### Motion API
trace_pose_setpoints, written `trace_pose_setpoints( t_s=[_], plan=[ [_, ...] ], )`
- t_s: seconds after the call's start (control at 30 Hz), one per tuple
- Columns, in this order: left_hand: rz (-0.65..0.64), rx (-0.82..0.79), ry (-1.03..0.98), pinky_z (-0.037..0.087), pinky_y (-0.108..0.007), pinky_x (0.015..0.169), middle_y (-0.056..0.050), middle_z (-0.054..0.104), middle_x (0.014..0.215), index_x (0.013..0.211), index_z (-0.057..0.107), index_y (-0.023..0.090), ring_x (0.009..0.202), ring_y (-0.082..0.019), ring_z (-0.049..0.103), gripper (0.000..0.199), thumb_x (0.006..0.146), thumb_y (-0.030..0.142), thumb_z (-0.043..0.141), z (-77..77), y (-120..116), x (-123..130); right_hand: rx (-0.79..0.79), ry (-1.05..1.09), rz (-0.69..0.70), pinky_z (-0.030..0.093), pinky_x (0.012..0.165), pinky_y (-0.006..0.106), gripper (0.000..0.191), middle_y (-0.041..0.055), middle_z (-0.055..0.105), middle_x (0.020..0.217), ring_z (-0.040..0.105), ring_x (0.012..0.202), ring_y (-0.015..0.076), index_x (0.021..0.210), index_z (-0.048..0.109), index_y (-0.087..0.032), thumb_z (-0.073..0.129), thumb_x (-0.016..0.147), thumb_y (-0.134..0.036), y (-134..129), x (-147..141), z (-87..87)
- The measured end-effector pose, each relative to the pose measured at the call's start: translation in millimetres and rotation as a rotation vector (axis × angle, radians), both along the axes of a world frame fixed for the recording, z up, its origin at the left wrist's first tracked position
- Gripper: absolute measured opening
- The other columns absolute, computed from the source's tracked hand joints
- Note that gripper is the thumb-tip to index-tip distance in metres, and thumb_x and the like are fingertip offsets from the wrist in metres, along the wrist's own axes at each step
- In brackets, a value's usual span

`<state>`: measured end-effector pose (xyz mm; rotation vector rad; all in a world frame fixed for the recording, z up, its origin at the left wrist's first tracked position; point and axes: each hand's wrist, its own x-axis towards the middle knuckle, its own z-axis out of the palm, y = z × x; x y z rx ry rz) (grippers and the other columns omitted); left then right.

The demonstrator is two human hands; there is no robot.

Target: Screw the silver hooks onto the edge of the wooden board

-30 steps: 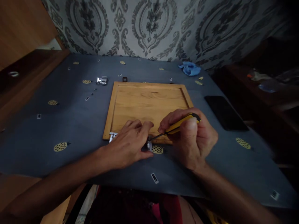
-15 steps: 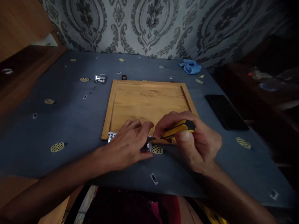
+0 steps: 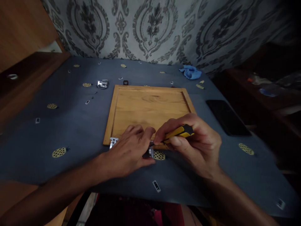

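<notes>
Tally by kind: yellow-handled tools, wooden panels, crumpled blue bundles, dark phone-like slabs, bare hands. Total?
Yellow-handled tool: 1
Wooden panel: 1
Crumpled blue bundle: 1
Dark phone-like slab: 1
Bare hands, left hand and right hand: 2
Total: 6

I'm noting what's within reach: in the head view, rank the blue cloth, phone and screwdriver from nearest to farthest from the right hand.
1. Screwdriver: gripped in the right hand.
2. Phone: ahead and to the hand's right.
3. Blue cloth: farthest, beyond the wooden panel.
</notes>
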<state>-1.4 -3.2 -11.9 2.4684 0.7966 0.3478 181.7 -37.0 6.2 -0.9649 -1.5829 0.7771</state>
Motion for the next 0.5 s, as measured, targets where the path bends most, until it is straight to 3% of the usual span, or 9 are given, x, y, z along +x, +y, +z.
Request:
trace_pose_setpoints(
  t_s=[0.2, 0.37, 0.5],
  plan=[
    [-0.001, 0.009, -0.007, 0.049, -0.045, 0.089, -0.004, 0.06, 0.102, 0.114, 0.042, 0.024, 0.103, -0.029, 0.058, 0.045, 0.084, 0.034, 0.074, -0.7, 0.5, -0.6, -0.021, 0.036, 0.023, 0.053, 0.057, 0.03, 0.021, 0.0003, 0.067, 0.075, 0.064, 0.065, 0.0155, 0.09, 0.063, -0.026, 0.065, 0.092, -0.046, -0.9, -3.0, 1.8],
    [-0.02, 0.039, -0.001, 0.049, -0.046, 0.09, -0.005, 0.06, 0.102, 0.115, 0.04, 0.023, 0.103, -0.03, 0.057, 0.049, 0.083, 0.034, 0.076, -1.4, 1.1, 0.8, -0.04, 0.005, 0.064, 0.052, 0.053, 0.025, 0.032, 0.0027, 0.07, 0.084, 0.068, 0.073, 0.015, 0.117, 0.065, -0.025, 0.049, 0.1, -0.047, -2.7, 0.2, 5.0],
    [-0.031, 0.045, -0.013, 0.048, -0.046, 0.091, -0.007, 0.061, 0.105, 0.115, 0.041, 0.02, 0.105, -0.03, 0.057, 0.054, 0.079, 0.032, 0.08, -2.0, 1.5, 1.5, -0.036, -0.019, 0.085, 0.054, 0.055, 0.025, 0.024, 0.0025, 0.072, 0.086, 0.07, 0.074, 0.0155, 0.105, 0.068, -0.024, 0.056, 0.098, -0.043, 0.8, 3.3, 5.9]
  ],
)
